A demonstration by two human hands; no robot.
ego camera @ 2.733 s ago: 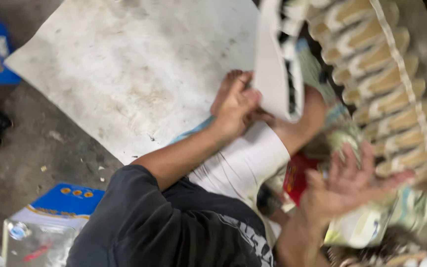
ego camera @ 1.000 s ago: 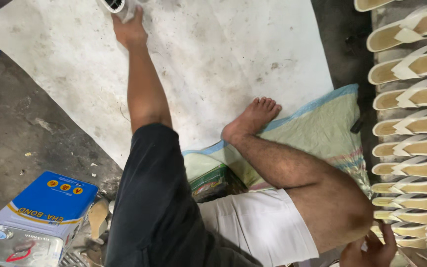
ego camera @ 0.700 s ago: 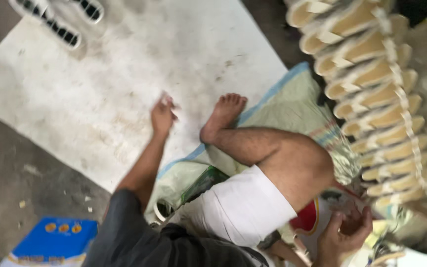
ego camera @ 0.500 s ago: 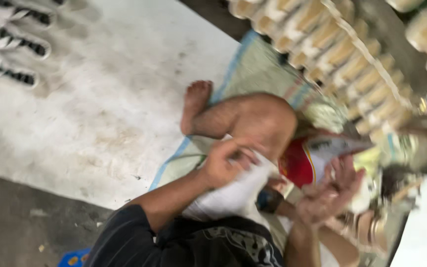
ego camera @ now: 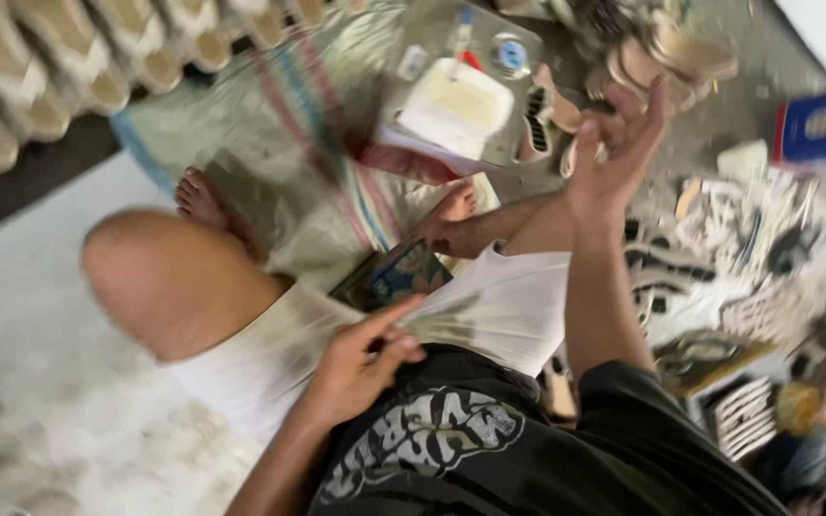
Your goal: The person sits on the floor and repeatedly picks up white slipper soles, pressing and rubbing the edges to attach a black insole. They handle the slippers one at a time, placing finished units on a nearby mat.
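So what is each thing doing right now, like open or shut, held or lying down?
Left hand: empty, fingers loosely bent, resting on the white shorts.
Right hand: raised, open, holding nothing.
White tub: open, no lid on, sitting on the floor.
Sandal soles: lined up in a row, standing on edge.
Blue box: shut, lying flat.

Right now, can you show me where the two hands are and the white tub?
left hand (ego camera: 365,358), head view, on the knuckles.
right hand (ego camera: 614,153), head view, on the open palm.
white tub (ego camera: 456,105), head view, on its pale top.
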